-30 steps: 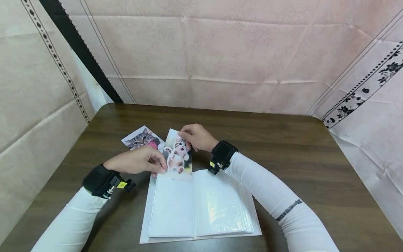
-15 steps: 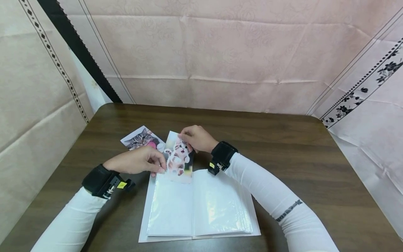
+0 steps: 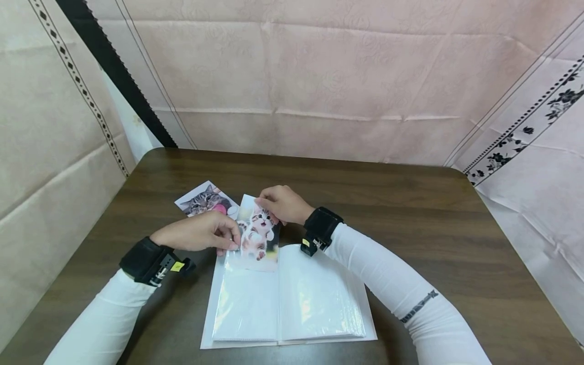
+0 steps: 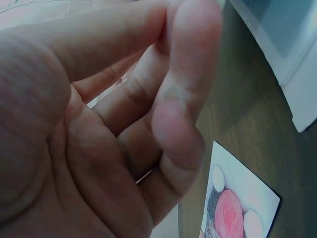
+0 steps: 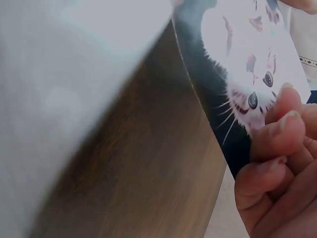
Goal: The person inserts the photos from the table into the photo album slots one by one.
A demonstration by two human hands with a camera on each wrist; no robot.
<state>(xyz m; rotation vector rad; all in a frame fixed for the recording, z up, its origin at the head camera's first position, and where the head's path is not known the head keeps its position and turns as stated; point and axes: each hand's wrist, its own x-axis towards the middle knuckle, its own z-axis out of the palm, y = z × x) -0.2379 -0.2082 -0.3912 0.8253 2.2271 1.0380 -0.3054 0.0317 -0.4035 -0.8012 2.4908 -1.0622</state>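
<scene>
A photo album lies open on the table, with clear sleeves over white pages. My right hand pinches the upper right part of a kitten photo; the lower end of that photo sits under the clear sleeve at the top of the left page. In the right wrist view, fingers curl at the edge of the kitten photo. At the top left corner of the left page, my left hand pinches the sleeve's edge with thumb and forefinger. The left wrist view shows the left hand close up, its grip partly hidden.
Behind the left hand a second photo, of a tabby cat with a pink ball, lies on the brown wooden table. Patterned cloth hangs beyond the table's far edge.
The right hand has moved slightly toward the album, and the kitten photo has slid a little further down into the sleeve. The left hand has stayed almost still.
</scene>
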